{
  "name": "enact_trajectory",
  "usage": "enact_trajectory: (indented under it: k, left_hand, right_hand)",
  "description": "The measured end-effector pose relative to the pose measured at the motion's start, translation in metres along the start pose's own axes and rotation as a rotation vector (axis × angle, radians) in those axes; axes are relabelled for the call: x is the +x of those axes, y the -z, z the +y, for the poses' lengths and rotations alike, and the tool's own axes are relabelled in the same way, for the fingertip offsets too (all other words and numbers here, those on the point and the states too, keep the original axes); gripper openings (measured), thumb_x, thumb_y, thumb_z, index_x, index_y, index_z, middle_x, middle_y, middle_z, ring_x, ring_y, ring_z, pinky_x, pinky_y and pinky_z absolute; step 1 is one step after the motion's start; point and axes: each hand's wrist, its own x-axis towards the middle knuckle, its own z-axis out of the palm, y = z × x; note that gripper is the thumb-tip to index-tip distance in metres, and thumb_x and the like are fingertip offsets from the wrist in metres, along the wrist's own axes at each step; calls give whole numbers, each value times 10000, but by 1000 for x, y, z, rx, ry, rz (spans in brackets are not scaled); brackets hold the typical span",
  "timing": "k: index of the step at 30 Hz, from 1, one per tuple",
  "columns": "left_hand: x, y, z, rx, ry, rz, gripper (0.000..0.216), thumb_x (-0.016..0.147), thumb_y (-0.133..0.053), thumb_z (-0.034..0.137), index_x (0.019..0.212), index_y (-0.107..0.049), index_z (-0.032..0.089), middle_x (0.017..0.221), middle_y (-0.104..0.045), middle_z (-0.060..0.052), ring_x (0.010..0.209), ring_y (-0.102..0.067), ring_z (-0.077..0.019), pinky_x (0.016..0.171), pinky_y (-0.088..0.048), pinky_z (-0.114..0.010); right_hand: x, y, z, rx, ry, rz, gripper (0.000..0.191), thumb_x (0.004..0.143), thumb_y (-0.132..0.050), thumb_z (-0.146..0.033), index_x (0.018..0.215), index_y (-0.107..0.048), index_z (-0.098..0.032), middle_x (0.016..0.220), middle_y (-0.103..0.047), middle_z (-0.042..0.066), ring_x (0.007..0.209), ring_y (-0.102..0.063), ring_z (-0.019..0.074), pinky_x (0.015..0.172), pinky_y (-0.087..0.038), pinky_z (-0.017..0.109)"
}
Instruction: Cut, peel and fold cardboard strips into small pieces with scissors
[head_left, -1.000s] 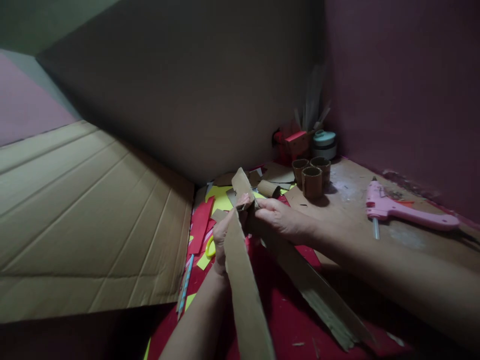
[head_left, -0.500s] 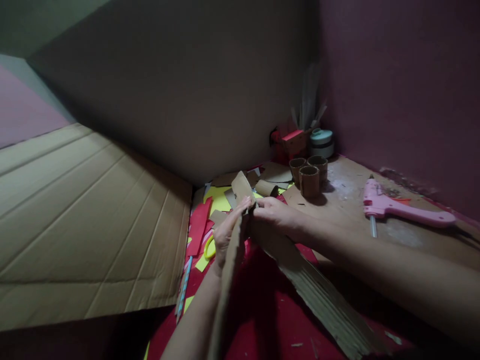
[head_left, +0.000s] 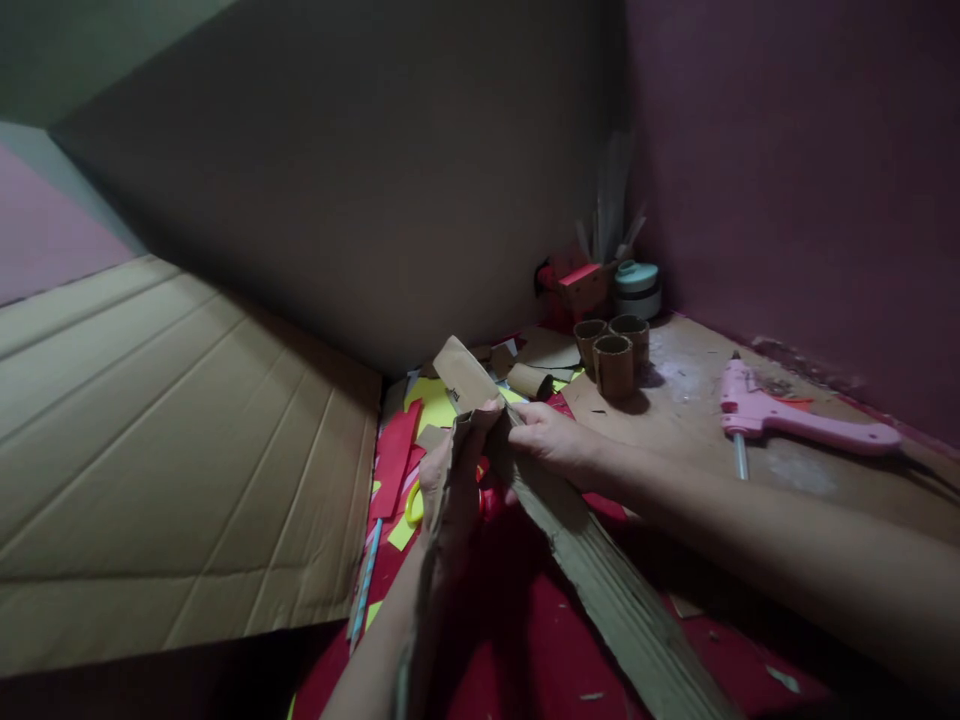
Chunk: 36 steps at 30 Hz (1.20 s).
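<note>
A long, ragged-edged cardboard strip [head_left: 592, 565] runs from the lower right up to my hands at the middle, where it splits into a second strip trailing down to the left. My right hand [head_left: 551, 435] is closed on the strip near the split. My left hand [head_left: 442, 480] is wrapped round the other piece, its fingers partly hidden behind the cardboard. A pale flap of cardboard [head_left: 469, 375] sticks up beyond both hands. Yellow-handled scissors [head_left: 413, 503] lie beside my left hand, partly covered.
A pink glue gun [head_left: 795, 415] lies on the right. Three cardboard cups [head_left: 615, 366] stand at the back, near a light-blue lidded pot [head_left: 637, 290]. A large cardboard panel [head_left: 180, 470] leans on the left. Red paper [head_left: 395, 460] and a striped straw [head_left: 365, 580] lie beside it.
The two strips have spread wider apart at my hands, with the left one shifted left and turned. The pale flap has tilted to the left.
</note>
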Motion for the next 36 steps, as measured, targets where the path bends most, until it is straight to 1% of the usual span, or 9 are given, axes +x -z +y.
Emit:
enact_trajectory:
  k: [4, 7, 11, 14, 19, 22, 27, 33, 36]
  left_hand:
    - [0, -1, -4, 13, -45, -5, 292, 939, -493, 218, 1202, -619, 235, 1207, -668, -33, 1132, -619, -234, 991, -525, -403]
    - [2, 0, -10, 70, -159, -63, 350, 913, -537, 199, 1260, -582, 223, 1318, -596, -63, 1228, -546, -249, 1061, -454, -451]
    - [4, 5, -18, 203, -339, -170, 431, 917, -514, 150, 1343, -502, 214, 1415, -499, -112, 1299, -471, -258, 1070, -430, -486]
    - [3, 9, -20, 282, -426, -163, 483, 911, -504, 109, 1382, -455, 210, 1412, -501, -118, 1295, -475, -271, 1054, -445, -507]
    - [1, 18, -15, 210, -341, -73, 437, 905, -536, 168, 1340, -509, 197, 1349, -569, -89, 1186, -580, -274, 1024, -499, -467]
    - [1, 18, -12, 195, -303, -95, 406, 910, -512, 130, 1308, -544, 206, 1322, -594, -66, 1176, -590, -259, 1031, -505, -417]
    - [-3, 7, -7, 159, -351, -179, 491, 911, -514, 116, 1378, -457, 254, 1372, -550, -64, 1205, -568, -232, 1040, -498, -431]
    - [0, 7, -10, 203, -328, -294, 448, 938, -467, 122, 1373, -456, 228, 1423, -489, -104, 1295, -478, -229, 1073, -446, -473]
    - [1, 8, -15, 244, -376, -283, 459, 948, -439, 112, 1392, -434, 229, 1409, -507, -98, 1281, -495, -220, 1061, -462, -449]
  right_hand:
    - [2, 2, 1, -36, 68, -2, 303, 655, -484, -97, 933, -589, -155, 532, -593, -26, 458, -579, 154, 474, -466, 251]
    - [5, 3, 4, -59, 123, -7, 323, 643, -474, -55, 922, -606, -151, 566, -596, -38, 521, -579, 132, 542, -463, 229]
    - [9, 6, 10, -94, 171, -35, 331, 685, -466, -60, 966, -615, -152, 600, -611, -38, 550, -584, 136, 589, -472, 245]
    - [8, 5, 9, -101, 188, -30, 344, 711, -470, -74, 1015, -601, -166, 635, -626, -35, 546, -583, 130, 594, -479, 249]
    - [1, 0, 3, -72, 65, -30, 375, 733, -489, -110, 1095, -534, -198, 573, -597, -45, 448, -575, 141, 461, -455, 241]
    - [1, 1, 2, 0, -6, -19, 413, 678, -521, -95, 1077, -526, -201, 550, -584, -53, 414, -577, 149, 421, -441, 233]
    - [7, 6, 2, 117, 85, -7, 401, 586, -639, -86, 970, -571, -176, 617, -621, -31, 552, -623, 148, 565, -498, 243]
    - [6, 6, 3, 84, 126, -49, 282, 629, -661, -148, 908, -623, -165, 715, -666, 3, 669, -637, 161, 605, -477, 231]
    - [3, 8, 3, 47, 112, -68, 243, 649, -636, -141, 892, -647, -153, 745, -680, 19, 694, -639, 164, 614, -472, 229]
